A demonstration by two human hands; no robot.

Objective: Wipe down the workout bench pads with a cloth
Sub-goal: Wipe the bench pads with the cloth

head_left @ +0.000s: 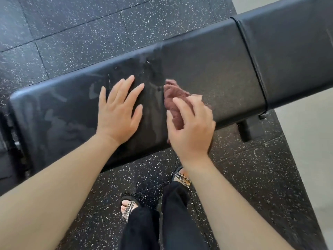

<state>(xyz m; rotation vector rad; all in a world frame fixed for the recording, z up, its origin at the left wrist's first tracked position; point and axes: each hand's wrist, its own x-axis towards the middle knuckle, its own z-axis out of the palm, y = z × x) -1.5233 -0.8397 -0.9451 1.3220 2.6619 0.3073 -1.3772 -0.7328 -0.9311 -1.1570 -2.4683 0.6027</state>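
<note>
A long black bench pad (207, 69) runs from lower left to upper right, with wet streaks across its left half. A second black pad (288, 51) adjoins it at the right, past a narrow seam. My left hand (119, 110) lies flat on the wet part of the long pad, fingers spread, holding nothing. A crumpled maroon cloth (173, 98) rests on the pad just right of that hand. My right hand (191, 127) is over the cloth with its fingers curled around it; the cloth's near part is hidden under the palm.
Black speckled rubber floor tiles (81, 33) surround the bench. A black bench support (248, 129) sticks out below the pad at right. Dark frame parts (10, 150) sit at the left end. My feet in sandals (128, 208) stand close to the bench. Pale floor lies at far right.
</note>
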